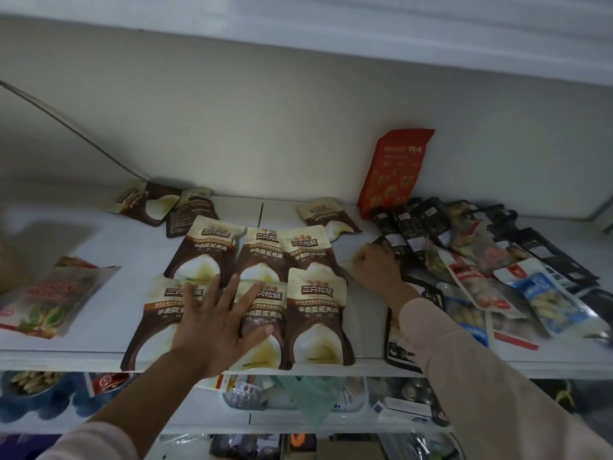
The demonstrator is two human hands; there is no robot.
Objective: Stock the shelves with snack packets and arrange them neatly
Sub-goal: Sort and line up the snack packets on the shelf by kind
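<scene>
Several brown-and-cream snack packets (316, 313) lie flat in two rows on the white shelf (109, 234). My left hand (215, 323) presses on the front-row packets with its fingers spread straight. To the right, my right hand (376, 270) is curled at the near edge of a row of black packets (411, 234); what its fingers hold is hidden. Three more brown-and-cream packets lie loose near the back wall, two (166, 204) at the left and one (326, 215) at the middle.
A red packet (394, 171) leans upright against the back wall. Mixed blue, white and red packets (544, 293) pile at the right. A red-and-green packet (53, 293) lies at the left. Lower shelves (298, 423) hold more goods.
</scene>
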